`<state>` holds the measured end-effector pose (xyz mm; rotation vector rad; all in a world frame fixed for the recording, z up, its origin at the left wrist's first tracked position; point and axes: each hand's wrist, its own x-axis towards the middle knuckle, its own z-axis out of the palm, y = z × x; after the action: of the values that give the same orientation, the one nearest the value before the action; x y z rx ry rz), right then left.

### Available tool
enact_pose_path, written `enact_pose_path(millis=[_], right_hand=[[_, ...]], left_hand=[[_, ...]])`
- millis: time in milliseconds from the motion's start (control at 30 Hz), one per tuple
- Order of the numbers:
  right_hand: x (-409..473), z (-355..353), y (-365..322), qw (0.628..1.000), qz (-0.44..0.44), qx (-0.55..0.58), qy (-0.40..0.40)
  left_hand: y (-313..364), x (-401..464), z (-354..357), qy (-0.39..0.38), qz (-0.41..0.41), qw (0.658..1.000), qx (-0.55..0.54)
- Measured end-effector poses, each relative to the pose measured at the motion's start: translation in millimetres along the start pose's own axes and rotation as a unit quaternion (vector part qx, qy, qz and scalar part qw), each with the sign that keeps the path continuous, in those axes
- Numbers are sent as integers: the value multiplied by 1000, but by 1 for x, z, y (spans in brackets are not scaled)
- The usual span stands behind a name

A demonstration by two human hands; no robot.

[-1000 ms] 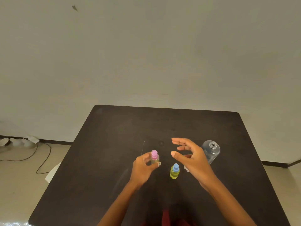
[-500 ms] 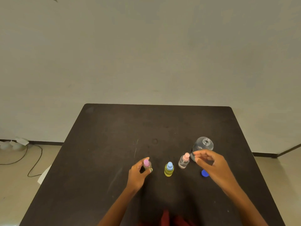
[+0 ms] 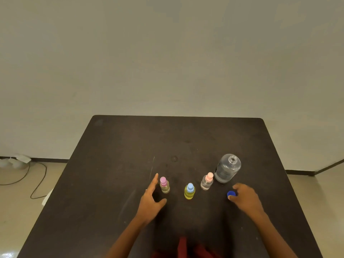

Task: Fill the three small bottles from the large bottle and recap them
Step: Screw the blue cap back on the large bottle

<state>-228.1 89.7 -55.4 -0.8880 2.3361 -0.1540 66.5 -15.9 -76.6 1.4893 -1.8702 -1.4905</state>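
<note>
1. The large bottle, clear and uncapped, stands upright on a dark tabletop set against a plain pale wall; a cable trails on the floor far left of the bottle.
2. The blue cap lies in front of the large bottle, and the right hand pinches it with curled fingers.
3. Left of the large bottle stand three capped small bottles: peach-capped bottle just beside it, blue-capped yellow bottle, then pink-capped bottle.
4. The left hand is spread, straight fingers just beside the pink-capped bottle, holding nothing.
</note>
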Motion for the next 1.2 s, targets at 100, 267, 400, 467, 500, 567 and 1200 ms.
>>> enact_pose_path(millis=[100, 267, 400, 467, 500, 567, 1200], right_hand=[[2, 8, -4, 1000, 0, -4, 13], [2, 12, -6, 999, -9, -12, 35], [1, -2, -2, 1000, 5, -14, 9], [-1, -18, -1, 1000, 11, -13, 7], [-2, -27, -1, 1000, 9, -12, 12], [-3, -48, 0, 999, 0, 0, 37], [4, -111, -49, 928, -217, 266, 143]], left_hand=[[8, -18, -1, 101, 19, 994, -33], [43, -43, 2, 296, 145, 944, 7], [80, -39, 21, 288, 287, 911, 69], [100, -30, 34, 228, 306, 922, 70], [110, -25, 41, 194, 308, 929, 71], [128, -11, 57, 125, 307, 940, 82], [162, 81, 118, -83, 168, 962, 200]])
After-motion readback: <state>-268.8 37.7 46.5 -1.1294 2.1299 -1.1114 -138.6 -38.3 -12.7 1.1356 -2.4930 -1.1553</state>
